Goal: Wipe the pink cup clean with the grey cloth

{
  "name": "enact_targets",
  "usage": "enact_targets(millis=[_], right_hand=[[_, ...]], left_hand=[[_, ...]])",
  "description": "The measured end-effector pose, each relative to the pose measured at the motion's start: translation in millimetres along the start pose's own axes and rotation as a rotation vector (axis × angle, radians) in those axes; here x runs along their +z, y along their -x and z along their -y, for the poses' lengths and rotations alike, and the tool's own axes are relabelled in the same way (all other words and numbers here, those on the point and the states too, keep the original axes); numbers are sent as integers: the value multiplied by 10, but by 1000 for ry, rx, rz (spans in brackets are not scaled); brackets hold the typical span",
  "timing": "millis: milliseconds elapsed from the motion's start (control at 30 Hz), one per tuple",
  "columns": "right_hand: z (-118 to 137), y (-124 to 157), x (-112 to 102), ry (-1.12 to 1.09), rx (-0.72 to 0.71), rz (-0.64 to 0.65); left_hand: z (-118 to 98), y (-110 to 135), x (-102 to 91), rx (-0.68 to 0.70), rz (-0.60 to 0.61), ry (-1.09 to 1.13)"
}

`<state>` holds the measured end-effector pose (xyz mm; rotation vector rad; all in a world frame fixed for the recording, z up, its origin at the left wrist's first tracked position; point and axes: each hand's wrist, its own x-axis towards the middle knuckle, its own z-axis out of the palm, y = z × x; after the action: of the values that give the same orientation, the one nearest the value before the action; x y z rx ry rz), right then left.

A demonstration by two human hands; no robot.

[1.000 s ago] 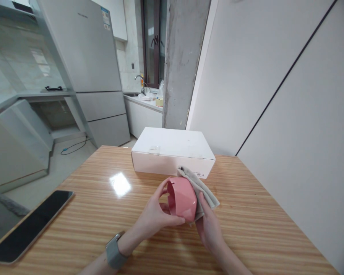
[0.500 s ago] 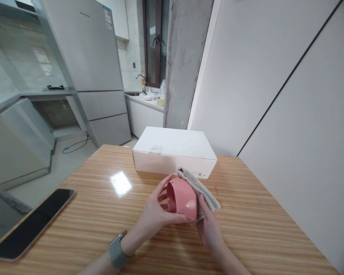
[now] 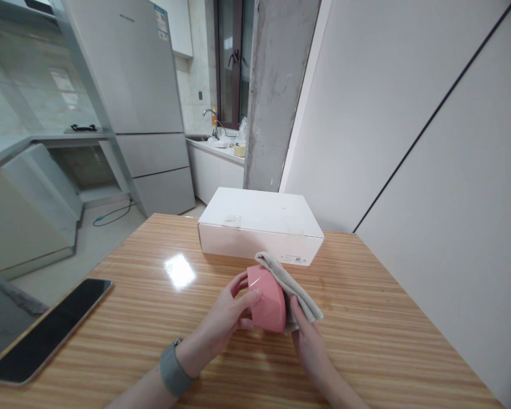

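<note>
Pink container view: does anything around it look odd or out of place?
The concrete pillar looks odd: rough and unfinished beside the smooth white wall panels. The dark tablet also lies right at the table's edge. The pink container and cloth show no visible damage.

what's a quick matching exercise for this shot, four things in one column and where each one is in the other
Things:
1. pink faceted plastic cup
2. grey cloth
3. white cardboard box
4. dark-screened tablet

Places:
A. lying at the near left of the wooden table
B. in the right hand, pressed against the cup
C. gripped by the left hand
D. on the table, beyond both hands

Pairs: 1-C, 2-B, 3-D, 4-A
</note>
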<state>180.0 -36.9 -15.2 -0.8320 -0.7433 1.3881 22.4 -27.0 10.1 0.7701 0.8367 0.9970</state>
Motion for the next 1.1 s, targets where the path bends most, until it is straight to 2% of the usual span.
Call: enact_targets(millis=[200, 300, 433, 667, 833, 967, 1100], right_hand=[[32, -105, 3, -19, 79, -128], [62, -123, 4, -37, 104, -125], [68, -108, 10, -68, 92, -140], [105, -57, 98, -96, 113, -85], [104, -33, 98, -75, 120, -85], [22, -21, 6, -48, 93, -106], [-64, 17, -86, 81, -30, -18]], left_hand=[[117, -23, 48, 71, 34, -37], [158, -45, 56, 80, 48, -103], [113, -31, 56, 122, 27, -228], [8, 11, 43, 348, -92, -462], [13, -7, 44, 315, -129, -387], [46, -65, 5, 208, -163, -254], [55, -88, -36, 81, -141, -77]])
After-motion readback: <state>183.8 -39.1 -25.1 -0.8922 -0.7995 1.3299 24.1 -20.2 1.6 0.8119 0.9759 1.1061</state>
